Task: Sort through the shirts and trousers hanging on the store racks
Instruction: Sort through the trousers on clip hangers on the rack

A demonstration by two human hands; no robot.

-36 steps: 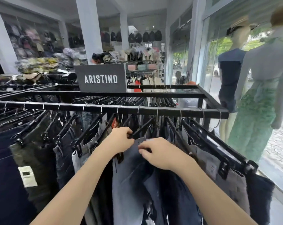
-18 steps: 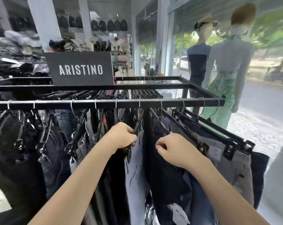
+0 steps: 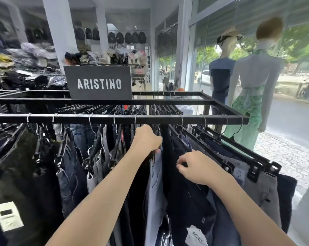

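Trousers crowd the black rail [image 3: 79, 118] of a shop rack, hung on clip hangers beneath a dark sign [image 3: 99, 83] reading ARISTINO. A person reaches in with both bare arms. The left hand [image 3: 146, 139], fingers curled tight, grips the top of a pair of pale blue-grey trousers [image 3: 155, 183] just under the rail. The right hand [image 3: 199, 167], lower and to the right, pinches the waist edge of dark navy trousers [image 3: 183, 197] between thumb and curled fingers. The two pairs hang side by side. A white paper tag [image 3: 196, 235] shows low on the navy pair. Further right, grey trousers [image 3: 267, 185] hang from a black clip hanger [image 3: 253, 172]. A hatted mannequin [image 3: 221, 73] in a navy T-shirt and a second mannequin [image 3: 254, 77] in a green print skirt stand at the shop window beyond the rack.
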